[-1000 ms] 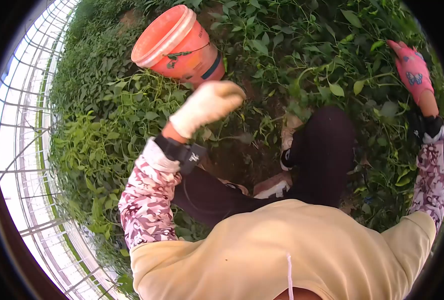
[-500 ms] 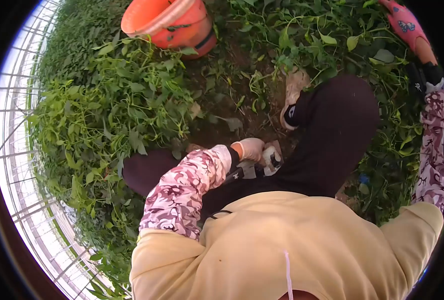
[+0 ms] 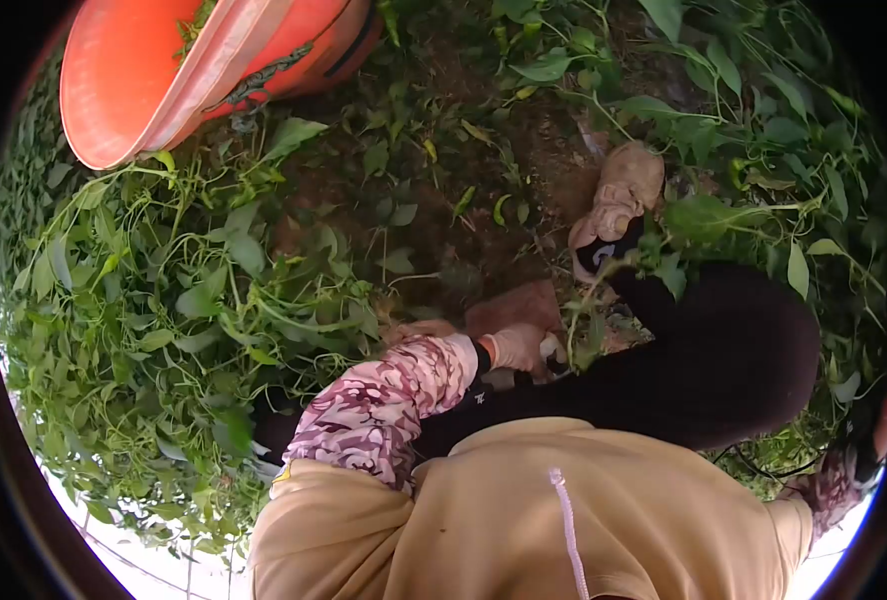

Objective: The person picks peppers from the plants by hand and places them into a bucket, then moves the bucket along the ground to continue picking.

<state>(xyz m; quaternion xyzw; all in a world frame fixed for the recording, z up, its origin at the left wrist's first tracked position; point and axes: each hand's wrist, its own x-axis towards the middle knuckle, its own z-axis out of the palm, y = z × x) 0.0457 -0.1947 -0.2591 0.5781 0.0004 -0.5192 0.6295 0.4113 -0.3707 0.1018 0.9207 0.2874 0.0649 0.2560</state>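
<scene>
My left hand (image 3: 520, 348), in a pale glove, is low by my lap with its fingers curled. A small whitish thing (image 3: 552, 352) shows at the fingertips, too covered to name. Just beyond the hand lies a reddish-brown flat block (image 3: 516, 306) on the soil. At the far right edge only my right forearm (image 3: 884, 415) and patterned sleeve appear; the hand is cut off by the frame. Pepper plants (image 3: 764, 130) with thin green peppers surround that side.
An orange bucket (image 3: 109, 95) with some green inside tilts at the upper left. Leafy plants (image 3: 164, 290) crowd the left. My shoe (image 3: 629, 180) stands on bare soil (image 3: 444, 200) scattered with several peppers and leaves. Leafy stems overhang my right leg (image 3: 724, 340).
The view has shifted, and the bucket now appears larger and further left. My right hand in its pink glove has left the view at the right edge. My left hand stays low by my lap.
</scene>
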